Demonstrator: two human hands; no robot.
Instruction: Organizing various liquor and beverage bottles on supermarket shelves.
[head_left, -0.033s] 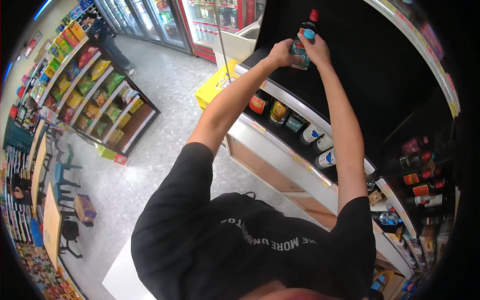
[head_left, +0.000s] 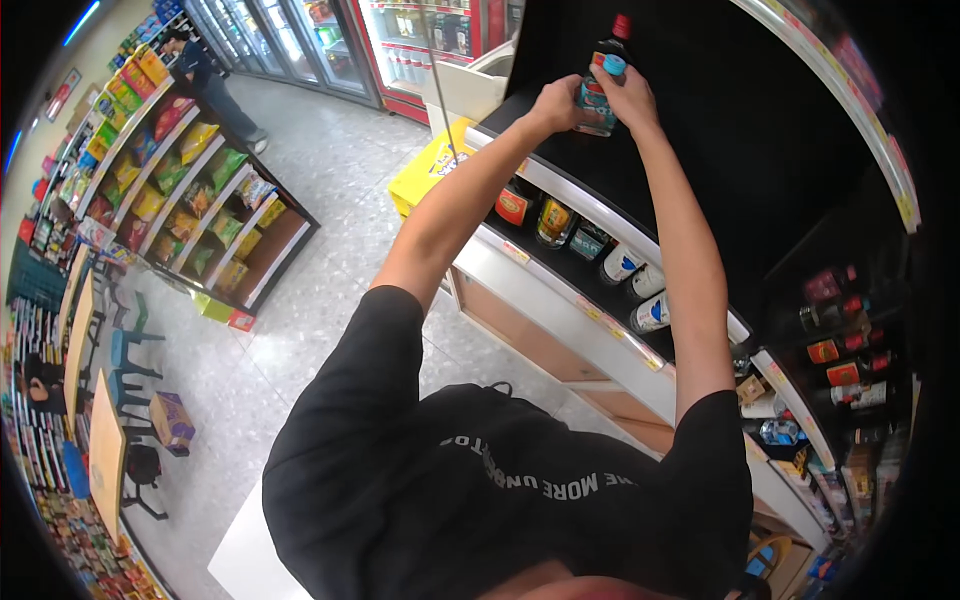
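Observation:
Both my arms reach forward onto a black upper shelf. Between my hands is a clear bottle with a light blue cap and a teal label, standing slightly tilted in this view. My left hand is closed on the bottle's left side. My right hand wraps its right side, with the thumb near the cap. Just behind stands a dark bottle with a red cap, partly hidden by the clear bottle. Whether my hands touch the dark bottle, I cannot tell.
Below the upper shelf, a lower shelf holds several bottles. More bottles lie in view on side shelves at right. A yellow box sits at the shelf's left end. A snack rack, stools and a person are at left.

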